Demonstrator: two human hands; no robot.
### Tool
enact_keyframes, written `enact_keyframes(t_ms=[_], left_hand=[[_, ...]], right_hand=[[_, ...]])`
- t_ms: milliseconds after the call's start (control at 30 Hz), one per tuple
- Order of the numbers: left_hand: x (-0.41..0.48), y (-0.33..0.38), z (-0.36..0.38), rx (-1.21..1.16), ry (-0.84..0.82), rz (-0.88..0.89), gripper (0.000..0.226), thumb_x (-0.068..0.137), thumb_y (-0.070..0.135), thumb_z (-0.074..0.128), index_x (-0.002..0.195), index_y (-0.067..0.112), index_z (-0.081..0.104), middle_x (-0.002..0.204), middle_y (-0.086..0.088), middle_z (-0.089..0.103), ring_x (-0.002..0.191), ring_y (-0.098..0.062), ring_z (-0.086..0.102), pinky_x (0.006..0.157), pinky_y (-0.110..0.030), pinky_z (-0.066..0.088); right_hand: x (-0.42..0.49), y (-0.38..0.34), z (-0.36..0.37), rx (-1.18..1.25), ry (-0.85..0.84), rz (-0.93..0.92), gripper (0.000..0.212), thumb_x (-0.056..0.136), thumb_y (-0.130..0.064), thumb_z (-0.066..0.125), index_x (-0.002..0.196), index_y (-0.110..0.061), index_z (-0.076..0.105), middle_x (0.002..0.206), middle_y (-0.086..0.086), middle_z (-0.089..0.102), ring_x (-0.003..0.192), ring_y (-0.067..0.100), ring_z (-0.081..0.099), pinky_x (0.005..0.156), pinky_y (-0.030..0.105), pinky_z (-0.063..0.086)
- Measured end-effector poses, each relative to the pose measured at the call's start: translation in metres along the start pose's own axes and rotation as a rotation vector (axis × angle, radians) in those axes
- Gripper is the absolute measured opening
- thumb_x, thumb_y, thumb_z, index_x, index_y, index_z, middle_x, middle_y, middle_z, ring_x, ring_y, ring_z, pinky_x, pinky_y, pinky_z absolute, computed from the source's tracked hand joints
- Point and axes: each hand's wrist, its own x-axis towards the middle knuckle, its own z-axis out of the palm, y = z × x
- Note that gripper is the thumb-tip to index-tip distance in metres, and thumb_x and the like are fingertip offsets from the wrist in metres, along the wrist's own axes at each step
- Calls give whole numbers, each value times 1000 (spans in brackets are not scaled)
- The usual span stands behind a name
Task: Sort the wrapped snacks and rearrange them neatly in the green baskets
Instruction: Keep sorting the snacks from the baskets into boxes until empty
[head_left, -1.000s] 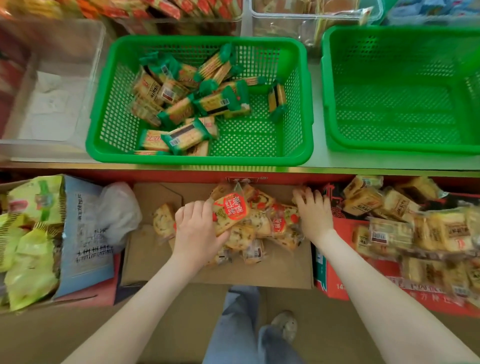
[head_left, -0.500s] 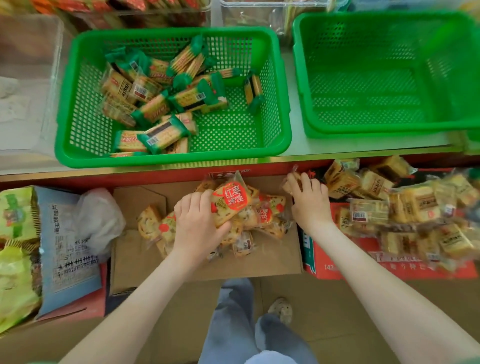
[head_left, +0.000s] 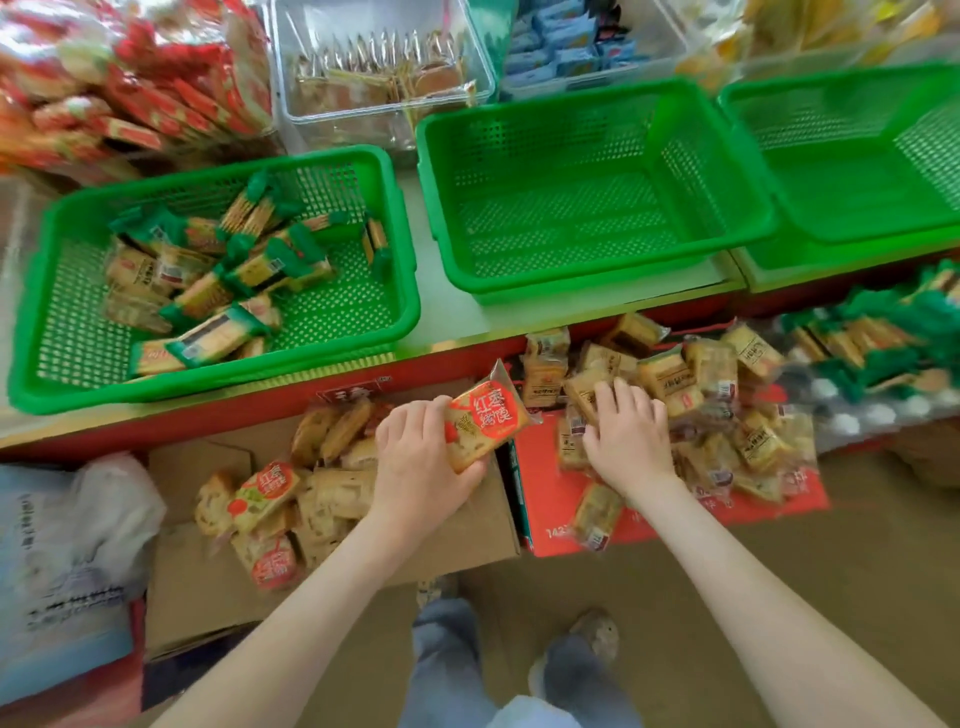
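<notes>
My left hand (head_left: 418, 470) grips a red-labelled bread snack (head_left: 483, 423), lifted above the brown cardboard box (head_left: 208, 587) that holds several more red-labelled snacks (head_left: 262, 493). My right hand (head_left: 626, 439) lies palm down on the pile of yellow-wrapped snacks (head_left: 717, 410) on the red carton (head_left: 545, 499); whether its fingers grip one I cannot tell. On the shelf stand a left green basket (head_left: 400, 291) with several green-wrapped biscuits (head_left: 244, 270), an empty middle green basket (head_left: 597, 270) and an empty right green basket (head_left: 857, 228).
Behind the baskets stand a clear bin (head_left: 379, 83) of brown snacks, red packets (head_left: 130, 88) and blue packets (head_left: 566, 47). Green-wrapped snacks (head_left: 883, 338) lie at far right. A white bag (head_left: 67, 561) sits at left. My legs and shoes (head_left: 592, 639) are below.
The view has swung right. My left hand carried the red-labelled snack right, past the box's edge. My right hand moved from the box's edge onto the yellow-wrapped pile.
</notes>
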Motion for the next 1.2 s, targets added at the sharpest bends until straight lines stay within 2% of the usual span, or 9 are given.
enact_keyframes(t_ms=[233, 433, 600, 700, 800, 867, 1000, 1100, 1200], left_hand=[[8, 107, 13, 7, 29, -46, 74, 70, 40, 77, 128, 4, 50, 113, -7, 55, 109, -25, 45, 97, -40, 32], [31, 234, 39, -164, 2, -6, 73, 80, 45, 68, 139, 12, 38, 130, -2, 46, 125, -19, 32, 107, -31, 17], [49, 303, 69, -140, -57, 117, 76, 80, 48, 67, 141, 14, 36, 131, -1, 44, 126, -19, 30, 108, -32, 14], [60, 320, 86, -79, -73, 180, 73, 77, 50, 69, 135, 13, 44, 124, -2, 49, 119, -21, 35, 103, -34, 20], [63, 327, 93, 47, -127, 284, 72, 74, 55, 70, 130, 14, 48, 121, -2, 52, 117, -25, 42, 100, -35, 20], [60, 330, 95, 127, -167, 353, 76, 74, 59, 68, 131, 14, 48, 120, -1, 53, 117, -25, 44, 103, -37, 20], [41, 318, 87, 238, -158, 400, 79, 72, 63, 66, 133, 15, 48, 125, -1, 54, 122, -26, 44, 106, -38, 13], [19, 285, 71, 249, -136, 236, 91, 74, 69, 53, 147, 21, 25, 148, 0, 25, 140, -21, 10, 114, -41, -10], [-7, 241, 41, 153, -117, 54, 88, 76, 70, 38, 149, 24, 20, 152, 0, 19, 143, -21, 7, 117, -42, -9]], right_hand=[[-25, 54, -43, 561, 57, -195, 66, 96, -41, 51, 150, -20, 20, 152, 1, 24, 139, 15, 17, 114, 34, 14], [-51, 154, -90, 1255, -184, -113, 50, 91, -36, 62, 133, -39, 35, 131, -10, 52, 118, -2, 50, 95, 18, 44], [-54, 229, -96, 1499, -142, 70, 37, 90, -29, 67, 123, -30, 53, 119, -2, 66, 113, 14, 61, 95, 37, 52], [-56, 256, -91, 1381, -112, 95, 57, 87, -28, 69, 137, -29, 42, 133, -2, 56, 120, 12, 55, 103, 42, 45], [-61, 274, -90, 701, -30, -57, 90, 85, -39, 68, 152, -30, 10, 156, -1, 18, 143, 16, 15, 117, 41, 17], [-66, 278, -88, 333, 58, -257, 90, 88, -41, 63, 154, -26, 4, 160, -1, 4, 146, 15, -4, 119, 42, -2], [-63, 257, -81, 162, 85, -449, 79, 85, -34, 64, 150, -15, 23, 152, 2, 33, 144, 19, 18, 118, 42, -3], [-64, 227, -77, 176, 109, -448, 76, 81, -36, 66, 145, -11, 33, 140, 5, 44, 134, 23, 35, 116, 40, 8], [-65, 191, -73, 260, 110, -436, 75, 81, -38, 65, 144, -10, 34, 139, 6, 45, 132, 26, 37, 113, 40, 17]])
